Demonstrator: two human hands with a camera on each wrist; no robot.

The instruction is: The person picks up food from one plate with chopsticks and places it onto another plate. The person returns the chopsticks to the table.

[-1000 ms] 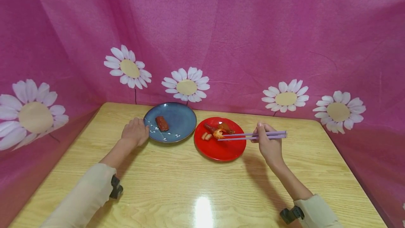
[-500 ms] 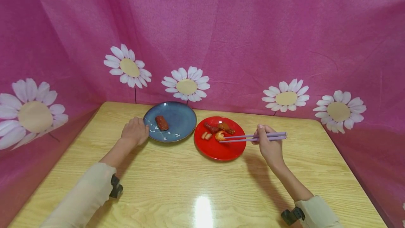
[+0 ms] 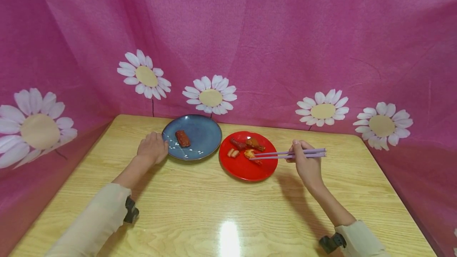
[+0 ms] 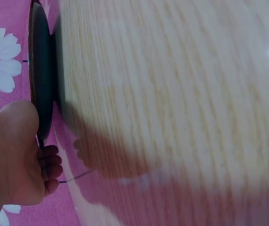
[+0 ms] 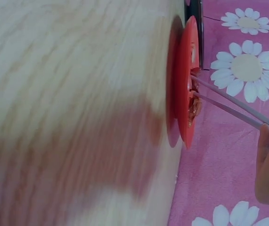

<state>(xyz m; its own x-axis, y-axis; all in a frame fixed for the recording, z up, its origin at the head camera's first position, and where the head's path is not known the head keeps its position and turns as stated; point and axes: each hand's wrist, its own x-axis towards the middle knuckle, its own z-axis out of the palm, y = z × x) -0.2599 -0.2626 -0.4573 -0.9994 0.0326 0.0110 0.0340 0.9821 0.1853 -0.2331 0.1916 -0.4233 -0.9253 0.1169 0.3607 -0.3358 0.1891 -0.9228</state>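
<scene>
My left hand (image 3: 152, 148) grips the left rim of a blue plate (image 3: 205, 132); in the left wrist view its fingers (image 4: 52, 170) curl at the edge. A dark reddish-brown slab of meat (image 3: 183, 139) lies on that plate. My right hand (image 3: 306, 166) holds a pair of purple chopsticks (image 3: 315, 155), pointing left over a red plate (image 3: 246, 173). At their tips is an orange shrimp-like piece (image 3: 248, 153), close over the plate. Behind it lie a brown drumstick (image 3: 254, 143) and a dark red piece (image 3: 238, 144), with small pale pink pieces (image 3: 233, 153) to its left.
The two plates stand side by side near the back edge of a light wood table (image 3: 200, 201). A pink cloth (image 3: 264, 43) printed with white daisies hangs right behind and at both sides. Light glares on the table's front middle.
The chopsticks and right hand have shifted slightly right. The orange piece has moved right and turned, its narrow end now toward the lower right. My left hand and the blue plate stay put.
</scene>
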